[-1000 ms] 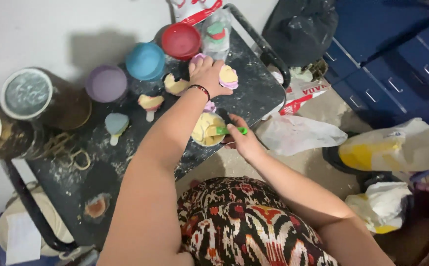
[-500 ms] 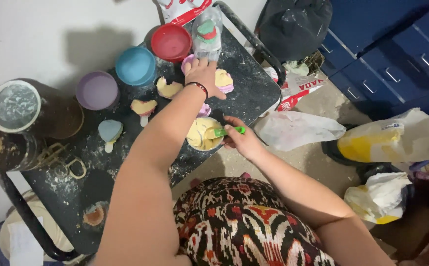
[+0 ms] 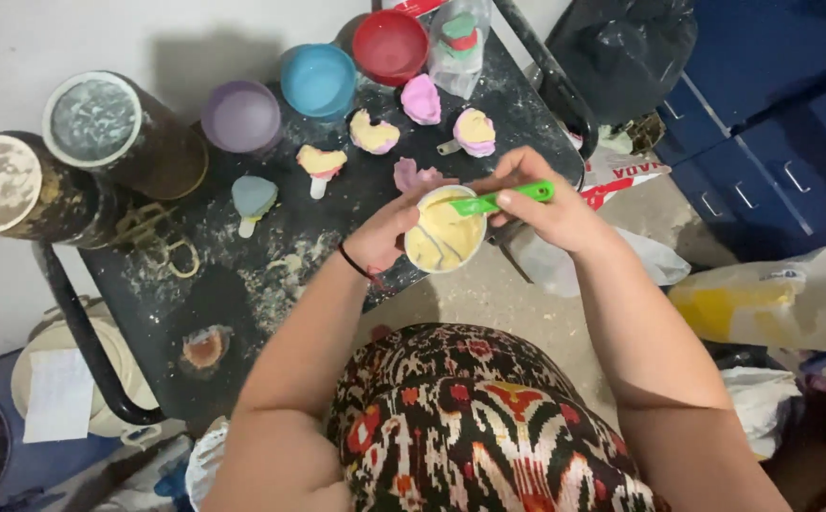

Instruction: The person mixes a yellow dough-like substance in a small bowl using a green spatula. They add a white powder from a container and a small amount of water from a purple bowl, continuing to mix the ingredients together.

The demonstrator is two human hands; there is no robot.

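Observation:
My left hand grips a small white cup of pale yellow paste over the near edge of a dark, dusty table. My right hand holds a green spoon whose tip dips into the paste. Just beyond the cup lie several small ice-pop-shaped moulds, some filled yellow: a pink one by my fingers, a yellow-pink one, another, one on a stick and a pale blue one.
Purple, blue and red bowls line the table's far side, with a clear bag of coloured pieces. Two dusty cylinders stand at left. Plastic bags and blue drawers lie right.
My left hand pulled back from the moulds at the far side and took hold of the cup. The right hand brought the green spoon into the paste.

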